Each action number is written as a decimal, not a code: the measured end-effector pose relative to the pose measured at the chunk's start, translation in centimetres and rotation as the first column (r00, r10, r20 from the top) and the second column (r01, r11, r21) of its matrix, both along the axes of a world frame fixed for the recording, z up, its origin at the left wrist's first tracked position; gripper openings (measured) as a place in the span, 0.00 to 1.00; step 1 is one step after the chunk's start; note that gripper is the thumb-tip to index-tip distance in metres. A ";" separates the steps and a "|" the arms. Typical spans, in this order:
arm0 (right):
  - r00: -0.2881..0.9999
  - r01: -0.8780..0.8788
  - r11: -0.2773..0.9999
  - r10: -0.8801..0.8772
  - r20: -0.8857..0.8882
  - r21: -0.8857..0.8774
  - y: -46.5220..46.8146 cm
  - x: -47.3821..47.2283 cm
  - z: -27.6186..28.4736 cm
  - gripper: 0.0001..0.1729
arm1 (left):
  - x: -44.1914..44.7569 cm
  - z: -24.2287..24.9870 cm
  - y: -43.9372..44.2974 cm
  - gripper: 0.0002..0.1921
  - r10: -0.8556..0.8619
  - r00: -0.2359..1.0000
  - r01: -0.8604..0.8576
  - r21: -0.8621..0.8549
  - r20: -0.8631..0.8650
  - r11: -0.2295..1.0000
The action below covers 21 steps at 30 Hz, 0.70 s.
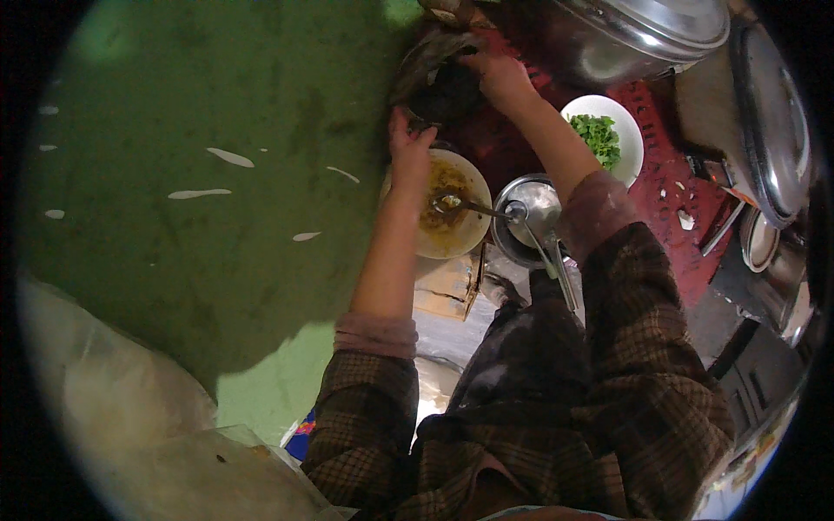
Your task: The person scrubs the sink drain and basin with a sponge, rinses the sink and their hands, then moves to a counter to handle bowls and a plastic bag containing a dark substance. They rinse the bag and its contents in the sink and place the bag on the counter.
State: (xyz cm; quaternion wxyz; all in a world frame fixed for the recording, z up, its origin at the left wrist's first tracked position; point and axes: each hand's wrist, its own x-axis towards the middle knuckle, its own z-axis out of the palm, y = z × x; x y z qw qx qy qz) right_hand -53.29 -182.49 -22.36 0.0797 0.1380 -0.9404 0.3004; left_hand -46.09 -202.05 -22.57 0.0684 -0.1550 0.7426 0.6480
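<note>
Both arms reach ahead over a red cloth-like surface. My left hand grips the near left edge of a dark mass in what looks like clear plastic. At its right side my right hand holds it too; shadow hides some fingertips. What the dark mass is cannot be told. Just under my left wrist stands a pale bowl with brownish sauce and a metal spoon in it. Beneath my right forearm is a white bowl of chopped green leaves.
A metal bowl with long-handled utensils sits near my body. A large lidded metal pot stands at the far right, with another metal lid beside it. Left is a green wall; cardboard lies below the bowl.
</note>
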 end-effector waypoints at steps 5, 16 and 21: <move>0.967 -0.190 0.970 0.158 0.199 0.154 0.9 -0.6 0.8 0.24 | 0.1 0.8 0.5 0.36 0.014 1.000 -0.012 0.112 -0.016 0.994; 0.976 -0.217 0.971 0.215 0.028 0.101 2.4 3.0 3.1 0.23 | 0.1 0.2 -0.6 0.35 0.063 0.997 -0.054 0.225 -0.034 0.973; 0.987 -0.159 0.986 0.160 0.025 -0.050 0.6 6.5 2.4 0.23 | 0.7 1.2 0.3 0.36 0.096 0.995 -0.091 0.241 -0.009 0.966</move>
